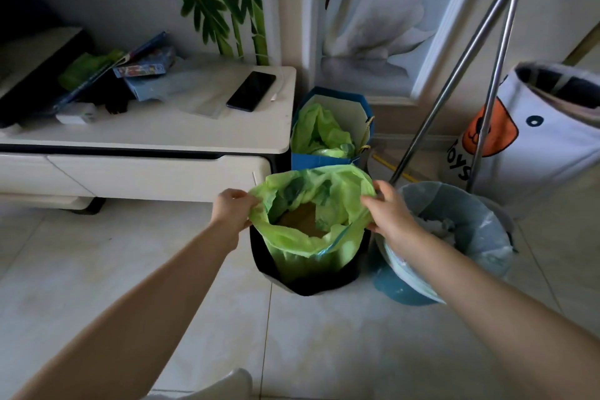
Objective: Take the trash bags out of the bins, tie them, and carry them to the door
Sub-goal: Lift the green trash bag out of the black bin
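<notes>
Left hand (pixel 233 208) and right hand (pixel 391 213) each pinch opposite rim edges of green trash bag (pixel 302 240), partly raised in black bin (pixel 311 282) on floor.

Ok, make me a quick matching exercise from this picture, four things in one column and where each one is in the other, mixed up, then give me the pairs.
Things:
1. green trash bag
2. phone
3. pale blue bag
4. toy bag

Places:
A. lying on the white cabinet
B. lining the round blue bin, right of the black bin
C. standing far right by the metal poles
D. in the black bin, its rim held by the left hand and right hand

Pairs: 1-D, 2-A, 3-B, 4-C
</notes>
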Action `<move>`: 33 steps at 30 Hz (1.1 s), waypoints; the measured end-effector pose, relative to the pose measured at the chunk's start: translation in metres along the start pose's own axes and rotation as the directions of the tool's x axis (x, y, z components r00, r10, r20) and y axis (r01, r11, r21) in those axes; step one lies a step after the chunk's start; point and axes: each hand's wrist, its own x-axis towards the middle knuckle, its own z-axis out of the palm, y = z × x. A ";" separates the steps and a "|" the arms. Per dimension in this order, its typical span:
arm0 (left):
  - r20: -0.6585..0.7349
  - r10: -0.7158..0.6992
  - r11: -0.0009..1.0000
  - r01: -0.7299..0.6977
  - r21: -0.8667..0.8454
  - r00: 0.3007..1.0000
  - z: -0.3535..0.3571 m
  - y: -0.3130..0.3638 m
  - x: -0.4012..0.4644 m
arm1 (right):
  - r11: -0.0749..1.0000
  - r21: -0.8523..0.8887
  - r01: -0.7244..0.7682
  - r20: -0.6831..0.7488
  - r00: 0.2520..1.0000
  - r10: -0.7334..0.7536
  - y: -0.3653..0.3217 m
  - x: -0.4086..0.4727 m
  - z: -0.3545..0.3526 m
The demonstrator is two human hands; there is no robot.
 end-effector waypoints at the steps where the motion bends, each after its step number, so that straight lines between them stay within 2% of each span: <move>1: 0.004 0.027 1.000 -0.027 0.006 1.000 -0.001 0.003 -0.005 | 0.997 -0.030 0.070 0.023 0.997 -0.070 -0.005 -0.009 -0.003; 5: 0.042 0.034 0.999 -0.035 0.018 0.999 -0.013 0.002 -0.027 | 0.966 -0.150 0.211 0.058 0.977 -0.204 -0.007 -0.043 -0.023; 8: -0.006 -0.016 0.990 0.017 0.141 1.000 -0.032 -0.005 -0.040 | 0.948 -0.252 0.195 0.049 0.981 -0.189 0.008 -0.062 -0.046; 10: -0.009 -0.056 0.951 0.056 0.303 0.998 -0.047 -0.009 -0.047 | 0.949 -0.287 0.132 0.016 0.991 -0.133 0.020 -0.070 -0.060; 12: 0.063 -0.147 0.864 0.097 0.495 0.987 -0.060 -0.012 -0.055 | 0.957 -0.287 0.049 -0.026 0.998 -0.059 0.032 -0.072 -0.070; 15: 0.171 -0.353 0.675 0.123 0.728 0.920 -0.070 -0.015 -0.061 | 0.967 -0.187 -0.175 -0.037 0.985 0.171 0.040 -0.075 -0.072; 16: 0.196 -0.381 0.648 0.109 0.754 0.904 -0.071 -0.016 -0.060 | 0.956 -0.141 -0.259 -0.014 0.966 0.259 0.040 -0.077 -0.070; 17: 0.228 -0.378 0.657 0.087 0.749 0.897 -0.070 -0.016 -0.058 | 0.937 -0.115 -0.329 0.013 0.943 0.333 0.039 -0.079 -0.068; 20: 0.279 -0.260 0.787 0.035 0.615 0.924 -0.054 -0.016 -0.045 | 0.900 -0.067 -0.431 0.081 0.896 0.436 0.033 -0.086 -0.061; 22: 0.276 -0.178 0.849 0.006 0.529 0.945 -0.037 -0.011 -0.036 | 0.889 -0.067 -0.452 0.101 0.884 0.457 0.030 -0.087 -0.057; 25: 0.208 -0.110 0.890 0.003 0.457 0.972 -0.016 -0.007 -0.017 | 0.861 -0.080 -0.502 0.129 0.851 0.508 0.033 -0.089 -0.052; 29: 0.168 -0.125 0.907 0.044 0.419 0.978 0.004 -0.004 0.006 | 0.805 -0.036 -0.593 0.237 0.777 0.583 0.045 -0.095 -0.049; 31: 0.192 -0.101 0.892 0.004 0.451 0.976 0.012 0.000 0.011 | 0.788 -0.023 -0.615 0.278 0.753 0.596 0.048 -0.096 -0.049; 33: 0.235 -0.070 0.847 -0.067 0.528 0.970 0.019 0.008 0.010 | 0.807 -0.029 -0.590 0.296 0.766 0.571 0.048 -0.095 -0.050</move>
